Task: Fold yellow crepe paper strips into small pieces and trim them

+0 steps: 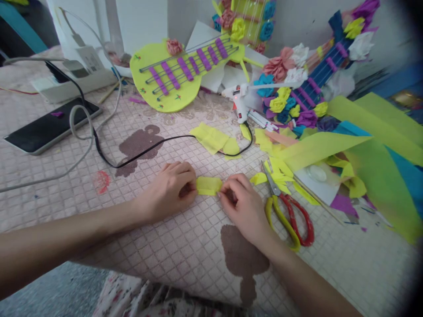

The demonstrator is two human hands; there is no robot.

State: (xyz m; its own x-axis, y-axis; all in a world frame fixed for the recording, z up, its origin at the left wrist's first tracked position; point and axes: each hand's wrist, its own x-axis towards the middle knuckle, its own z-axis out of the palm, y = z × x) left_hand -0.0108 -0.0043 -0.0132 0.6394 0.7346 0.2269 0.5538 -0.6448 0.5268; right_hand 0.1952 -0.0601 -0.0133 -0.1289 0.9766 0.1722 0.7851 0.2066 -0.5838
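Note:
A short strip of yellow crepe paper (pixel 209 186) lies stretched flat just above the quilted cloth. My left hand (pixel 173 187) pinches its left end, with the fingers curled. At the other end my right hand (pixel 243 202) grips the strip between thumb and fingertips. Scissors (pixel 277 198) with one yellow and one red handle rest beside my right hand, their blades slightly apart. Yellow paper scraps (pixel 279 171) lie around the blades. Beyond my hands is a folded pile of yellow crepe paper (pixel 214 138).
A glue gun (pixel 240 105) stands behind, its black cord (pixel 145 152) crossing the cloth. A yellow paper guitar (pixel 175 79) and a blue flowered one (pixel 313 83) lean at the back. Coloured sheets (pixel 373 163) heap at right. A phone (pixel 49 125) and power strip (pixel 76 81) lie left.

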